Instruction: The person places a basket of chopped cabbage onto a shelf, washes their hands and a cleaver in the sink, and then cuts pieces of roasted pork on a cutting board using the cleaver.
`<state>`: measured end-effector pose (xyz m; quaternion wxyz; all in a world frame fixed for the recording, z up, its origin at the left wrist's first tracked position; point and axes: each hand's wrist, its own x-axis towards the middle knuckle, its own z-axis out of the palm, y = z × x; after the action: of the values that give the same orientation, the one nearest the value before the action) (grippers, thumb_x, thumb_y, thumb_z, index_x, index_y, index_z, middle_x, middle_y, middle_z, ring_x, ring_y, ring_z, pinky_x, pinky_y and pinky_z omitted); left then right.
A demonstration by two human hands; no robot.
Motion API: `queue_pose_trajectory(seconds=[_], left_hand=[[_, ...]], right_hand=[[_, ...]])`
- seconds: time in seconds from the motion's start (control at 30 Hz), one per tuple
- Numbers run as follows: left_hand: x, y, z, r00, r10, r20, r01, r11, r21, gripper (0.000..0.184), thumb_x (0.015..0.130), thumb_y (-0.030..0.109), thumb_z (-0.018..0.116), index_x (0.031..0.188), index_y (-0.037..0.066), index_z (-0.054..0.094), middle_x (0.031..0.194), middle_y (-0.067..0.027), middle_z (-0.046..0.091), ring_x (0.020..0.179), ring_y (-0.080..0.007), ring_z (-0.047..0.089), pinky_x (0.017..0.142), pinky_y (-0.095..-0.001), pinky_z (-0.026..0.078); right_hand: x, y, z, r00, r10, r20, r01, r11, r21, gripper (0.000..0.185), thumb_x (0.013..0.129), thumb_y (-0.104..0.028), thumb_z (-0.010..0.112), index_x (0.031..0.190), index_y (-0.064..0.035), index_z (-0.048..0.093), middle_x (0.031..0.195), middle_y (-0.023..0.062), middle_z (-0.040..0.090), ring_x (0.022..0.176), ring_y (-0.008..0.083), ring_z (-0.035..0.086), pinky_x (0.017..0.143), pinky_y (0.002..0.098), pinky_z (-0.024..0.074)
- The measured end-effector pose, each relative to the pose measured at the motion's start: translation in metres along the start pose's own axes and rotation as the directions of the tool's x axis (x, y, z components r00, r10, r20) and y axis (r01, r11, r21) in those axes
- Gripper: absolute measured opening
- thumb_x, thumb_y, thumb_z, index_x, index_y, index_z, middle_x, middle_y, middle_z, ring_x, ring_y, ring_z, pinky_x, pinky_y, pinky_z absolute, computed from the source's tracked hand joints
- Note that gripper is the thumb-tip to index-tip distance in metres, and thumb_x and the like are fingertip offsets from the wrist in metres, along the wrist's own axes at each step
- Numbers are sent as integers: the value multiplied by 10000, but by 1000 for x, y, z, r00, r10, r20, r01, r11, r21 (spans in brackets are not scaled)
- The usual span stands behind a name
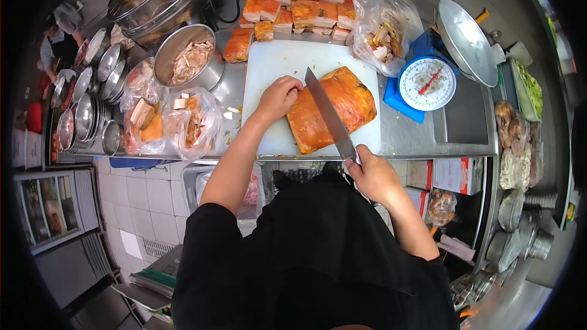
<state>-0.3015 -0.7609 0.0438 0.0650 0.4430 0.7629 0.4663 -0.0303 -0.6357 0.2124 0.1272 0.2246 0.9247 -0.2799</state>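
A large slab of meat with orange-brown skin (pixel 356 101) lies on the white cutting board (pixel 263 61). My right hand (pixel 373 174) is closed around the handle of a long knife (pixel 330 115), whose blade crosses above the slab diagonally; whether it touches the skin I cannot tell. At the slab's upper left edge is my left hand (pixel 280 96), fingers curled together near the blade's tip side; what they grip, if anything, is hidden. Behind the board, cut blocks of the same meat (pixel 312 12) are stacked in rows.
A steel pot of sliced meat (pixel 191 61) and plastic bags of pieces (pixel 194 125) stand left. Right are another bag (pixel 385 36) and a blue scale (pixel 403 107) with a metal pan (pixel 468 40). A co-worker (pixel 58 40) stands far left near stacked bowls (pixel 88 107).
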Motion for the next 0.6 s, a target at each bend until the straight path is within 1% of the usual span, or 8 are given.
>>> queue_pose_trajectory(seconds=[0.13,0.2,0.27,0.6], left_hand=[[3,0,-2,999,9,38,-8,1000,-14,138,903,61,551,998,25,644,1011,-112,643,1002,-294,621,889,-380,498],[3,0,-2,999,46,26,-47,999,21,147,871,49,564,976,70,664,1006,-93,658,1010,-297,622,886,-394,505],[3,0,-2,998,50,24,-50,998,22,150,867,47,564,974,72,666,1005,-91,656,1006,-296,624,884,-394,507],[3,2,-2,998,59,9,-59,997,44,158,858,47,563,964,82,675,996,-87,655,992,-293,629,868,-388,512]], right_hand=[[-2,-6,5,1000,18,-7,-18,1000,-14,274,969,-239,588,1036,18,524,826,302,674,823,506,651,775,581,503],[-3,-8,7,1000,26,-7,-26,999,-21,270,967,-237,591,1035,16,527,826,301,675,824,503,652,776,581,503],[-5,-9,8,1000,-2,-24,1,1000,-20,265,964,-233,593,1031,16,531,825,298,676,824,498,653,776,579,503],[-6,-11,10,999,-20,-39,18,998,-55,243,962,-213,590,1006,19,529,816,293,676,822,487,658,772,573,506]])
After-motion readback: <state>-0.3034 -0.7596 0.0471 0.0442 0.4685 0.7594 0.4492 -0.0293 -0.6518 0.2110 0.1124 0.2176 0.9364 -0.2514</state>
